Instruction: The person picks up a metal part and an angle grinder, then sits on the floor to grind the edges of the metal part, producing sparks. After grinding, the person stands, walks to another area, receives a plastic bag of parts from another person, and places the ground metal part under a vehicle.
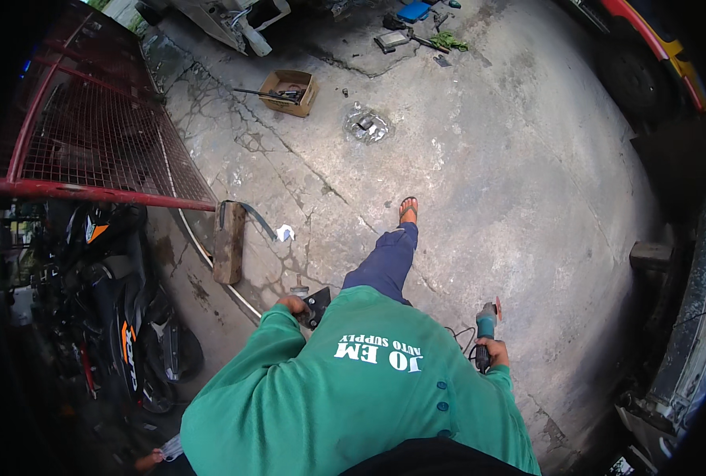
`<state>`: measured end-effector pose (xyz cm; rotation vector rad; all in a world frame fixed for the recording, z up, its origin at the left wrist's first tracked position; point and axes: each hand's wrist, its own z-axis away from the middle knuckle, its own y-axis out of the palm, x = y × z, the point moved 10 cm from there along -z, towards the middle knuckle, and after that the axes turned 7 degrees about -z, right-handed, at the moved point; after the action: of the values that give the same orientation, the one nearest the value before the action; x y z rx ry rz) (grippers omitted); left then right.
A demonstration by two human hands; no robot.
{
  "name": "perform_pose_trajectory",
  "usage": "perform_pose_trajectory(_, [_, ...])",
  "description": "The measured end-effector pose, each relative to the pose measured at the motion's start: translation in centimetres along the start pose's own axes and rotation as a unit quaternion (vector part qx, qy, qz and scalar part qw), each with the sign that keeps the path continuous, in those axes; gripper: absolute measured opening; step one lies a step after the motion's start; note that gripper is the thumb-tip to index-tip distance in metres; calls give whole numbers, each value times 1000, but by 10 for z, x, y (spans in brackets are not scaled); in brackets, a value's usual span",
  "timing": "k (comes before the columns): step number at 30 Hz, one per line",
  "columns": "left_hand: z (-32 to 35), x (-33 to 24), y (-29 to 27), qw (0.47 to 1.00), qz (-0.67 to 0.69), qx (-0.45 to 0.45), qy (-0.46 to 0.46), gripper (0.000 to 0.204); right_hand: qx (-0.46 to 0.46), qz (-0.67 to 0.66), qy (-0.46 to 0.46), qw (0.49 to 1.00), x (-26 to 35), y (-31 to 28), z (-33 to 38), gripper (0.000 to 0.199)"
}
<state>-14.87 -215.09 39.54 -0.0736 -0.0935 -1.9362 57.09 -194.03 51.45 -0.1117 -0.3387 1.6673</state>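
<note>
My right hand (496, 351) is closed around the body of a teal and black angle grinder (486, 324), its reddish disc pointing away from me, out to my right side. A dark cord loops beside it. On my left, my left hand (292, 305) grips a dark flat metal plate (315, 309) with a hole in it, held close to my body. The sleeve hides part of that hand, and my green shirt covers the plate's near edge. Just beyond the plate, a small greyish round object (299, 291) shows, its kind unclear.
A wooden block (228, 243) with a strap lies left, by a red mesh gate (91, 135). Motorcycles (126, 325) stand at left. Ahead are a cardboard box (290, 92) of tools and scattered tools (392, 40). Vehicle parts (682, 333) line the right. Another person's hand (148, 460) shows lower left.
</note>
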Motion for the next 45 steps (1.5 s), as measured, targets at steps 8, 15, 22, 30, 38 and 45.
perform_pose_trajectory(8, [73, -335, -98, 973, 180, -134, 55, 28, 53, -36, 2, 998, 333, -67, -48, 17])
perform_pose_trajectory(15, [171, -612, -220, 884, 412, -174, 135, 25, 9, 190, -97, 977, 730, -72, -125, 20])
perform_pose_trajectory(22, [133, -877, -279, 750, 633, -121, 149, 17, -77, 422, -168, 888, 1101, 1, -223, 49])
perform_pose_trajectory(30, [119, -1134, -344, 736, 651, -78, 170, 18, -68, 568, -236, 786, 1371, 203, -218, 61])
perform_pose_trajectory(38, [50, -1296, -407, 771, 605, -77, 184, 15, -43, 597, -258, 759, 1509, 439, -268, 70])
perform_pose_trajectory(45, [11, -1342, -422, 813, 543, -95, 189, 25, 38, 565, -275, 777, 1536, 648, -334, 77])
